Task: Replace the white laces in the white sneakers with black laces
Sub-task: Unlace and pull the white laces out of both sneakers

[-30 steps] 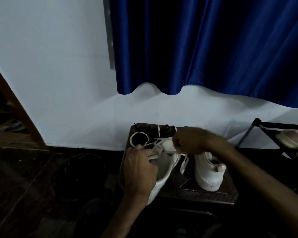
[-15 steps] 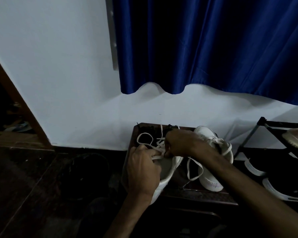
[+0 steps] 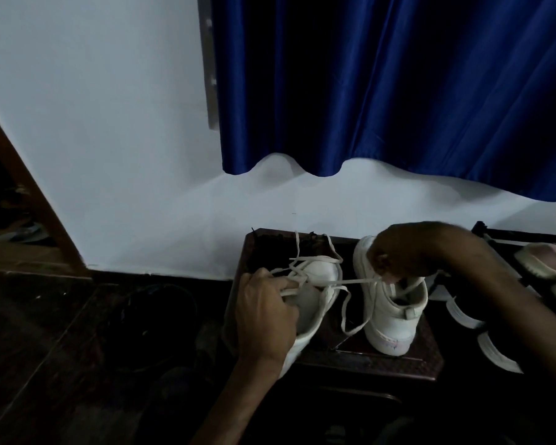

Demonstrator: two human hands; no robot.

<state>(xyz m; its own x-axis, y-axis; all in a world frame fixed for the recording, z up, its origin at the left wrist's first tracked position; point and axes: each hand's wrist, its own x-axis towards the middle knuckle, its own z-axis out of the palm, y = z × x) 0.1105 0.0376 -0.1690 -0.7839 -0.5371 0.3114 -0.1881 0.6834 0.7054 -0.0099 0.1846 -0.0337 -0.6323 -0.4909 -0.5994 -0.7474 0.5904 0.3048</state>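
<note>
Above the table [image 3: 398, 361], right hand [image 3: 398, 255] seemingly pinches lace [image 3: 353, 281].

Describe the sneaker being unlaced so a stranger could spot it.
Below the blue curtain sits a dark table. On it, pick the left sneaker: unlike the right sneaker, the left hand grips it and white lace tangles over its toe.

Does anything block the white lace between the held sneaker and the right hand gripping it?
Nothing visible. The white lace spans the open gap from the held sneaker to the right hand, over the second sneaker.
</note>
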